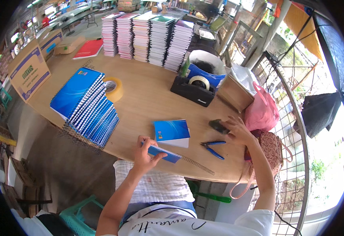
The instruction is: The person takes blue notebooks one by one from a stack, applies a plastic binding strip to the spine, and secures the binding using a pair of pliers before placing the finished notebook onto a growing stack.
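Observation:
Pinched in my left hand [145, 154] is a small blue notebook [165, 153], held edge-up by the table's front edge. A thin wire spiral [197, 164] stretches to the right from the notebook's end. My right hand [237, 129] has its fingers spread at a small dark object [218, 126], whose kind I cannot make out; contact between them is unclear. Between the hands lie blue-handled pliers [213, 148] with their handles apart. Just beyond the held notebook, another blue-covered notebook [172, 131] rests flat on loose white pages.
A slanting pile of blue spiral notebooks [87, 102] stands left, beside a tape roll [114, 89]. Tall notebook stacks [140, 39] line the back. A black tape dispenser [191, 91], pink bag [261, 108] and patterned bag [270, 151] sit right, by a wire fence [298, 133].

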